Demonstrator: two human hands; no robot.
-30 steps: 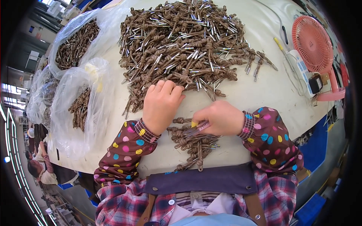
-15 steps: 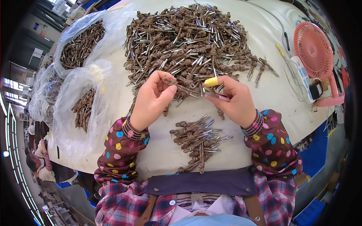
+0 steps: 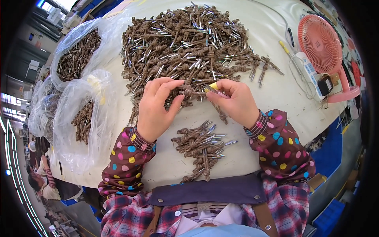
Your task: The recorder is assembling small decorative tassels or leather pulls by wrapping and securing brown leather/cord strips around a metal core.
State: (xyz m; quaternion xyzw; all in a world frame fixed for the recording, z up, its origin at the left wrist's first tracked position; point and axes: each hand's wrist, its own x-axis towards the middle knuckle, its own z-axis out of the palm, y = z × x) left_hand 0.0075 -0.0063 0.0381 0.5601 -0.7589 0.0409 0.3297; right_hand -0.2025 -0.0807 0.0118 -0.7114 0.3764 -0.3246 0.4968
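My right hand (image 3: 237, 98), with a yellow cover on the index fingertip, pinches a small metal tool with a pinkish part (image 3: 222, 94); its exact kind is not clear. The tool's tip meets the end of a brown knotted cord (image 3: 190, 91). Close to that knot, my left hand (image 3: 158, 104) has its thumb and index finger apart. Behind both hands rises a big pile of brown knotted cords with silvery metal tips (image 3: 177, 43). A smaller heap of the same cords (image 3: 199, 146) lies between my forearms, nearer to me.
At the left stand clear plastic bags (image 3: 63, 138) with more cords inside. On the right are a pink fan (image 3: 320, 43), a white power strip (image 3: 310, 73) with a black plug, a yellow-handled tool (image 3: 284, 47) and a black pen (image 3: 291, 36). A person (image 3: 43, 181) sits far left.
My left fingers have spread from their pinch on a knotted cord. My right hand has shifted slightly left, bringing the tool to the cord. The view has shifted a little.
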